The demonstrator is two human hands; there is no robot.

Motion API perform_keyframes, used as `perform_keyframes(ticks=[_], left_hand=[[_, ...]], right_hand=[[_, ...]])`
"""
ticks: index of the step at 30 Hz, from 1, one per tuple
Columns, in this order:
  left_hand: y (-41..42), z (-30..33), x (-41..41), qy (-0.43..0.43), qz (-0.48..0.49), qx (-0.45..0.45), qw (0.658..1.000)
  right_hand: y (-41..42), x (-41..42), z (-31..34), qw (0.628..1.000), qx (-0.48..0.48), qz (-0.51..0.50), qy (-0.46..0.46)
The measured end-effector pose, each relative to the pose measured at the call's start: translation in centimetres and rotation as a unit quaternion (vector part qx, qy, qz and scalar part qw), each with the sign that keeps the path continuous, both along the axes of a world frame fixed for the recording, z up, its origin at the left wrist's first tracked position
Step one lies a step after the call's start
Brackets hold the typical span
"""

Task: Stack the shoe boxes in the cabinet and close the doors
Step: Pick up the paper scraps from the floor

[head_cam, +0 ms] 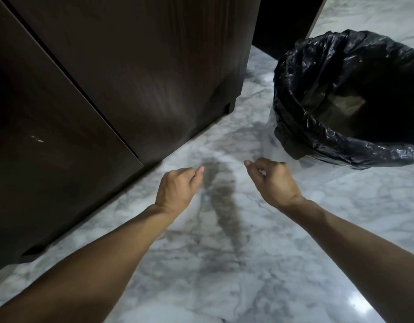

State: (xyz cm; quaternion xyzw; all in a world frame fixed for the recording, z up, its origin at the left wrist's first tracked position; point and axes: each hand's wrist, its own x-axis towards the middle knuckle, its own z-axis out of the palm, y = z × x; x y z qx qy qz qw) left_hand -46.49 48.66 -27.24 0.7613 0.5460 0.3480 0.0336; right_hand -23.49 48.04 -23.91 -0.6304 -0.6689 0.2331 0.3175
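The dark wood cabinet (pixel 140 66) fills the upper left, and both its doors are closed, with a thin seam (pixel 84 94) running between them. No shoe box is in view. My left hand (pixel 177 191) hangs over the marble floor just in front of the cabinet's lower edge, fingers loosely curled and holding nothing. My right hand (pixel 272 180) is a little to the right, also loosely curled and holding nothing. Neither hand touches the cabinet.
A bin lined with a black plastic bag (pixel 348 101) stands on the white-grey marble floor (pixel 224 264) at the right, close beyond my right hand. A dark panel (pixel 287 19) stands behind the bin.
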Motion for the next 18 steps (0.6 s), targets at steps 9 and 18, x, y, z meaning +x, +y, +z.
perform_keyframes(ticks=[9, 18], left_hand=[[3.9, 13.0, 7.6, -0.149, -0.057, 0.077, 0.984], [7.6, 20.9, 20.0, -0.179, -0.095, 0.004, 0.979]], right_hand=[[-1.0, 1.3, 14.9, 0.985, 0.118, -0.044, 0.119], [3.8, 11.6, 18.0, 0.955, 0.137, -0.262, -0.011]])
